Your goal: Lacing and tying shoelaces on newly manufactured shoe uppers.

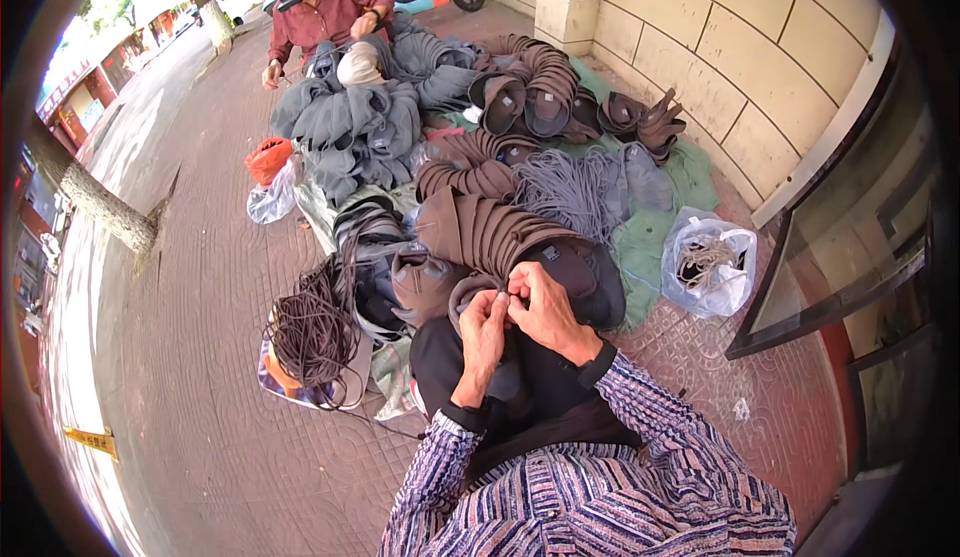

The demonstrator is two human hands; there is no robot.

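My left hand and my right hand meet over my dark-clad lap, fingertips pinched together. Between them is something small and dark, mostly covered by the fingers; I cannot make out its kind. Right beyond the hands lies a row of nested brown fabric hats, their rims overlapping. A rounded brown fabric piece rests just past my left fingers. To the left, a tangled bundle of dark brown cords sits on a bag.
Grey hats and grey cords are heaped on a green sheet. A co-worker handles pieces at the far side. At right stand a plastic bag with cords, a glass door and a tiled wall.
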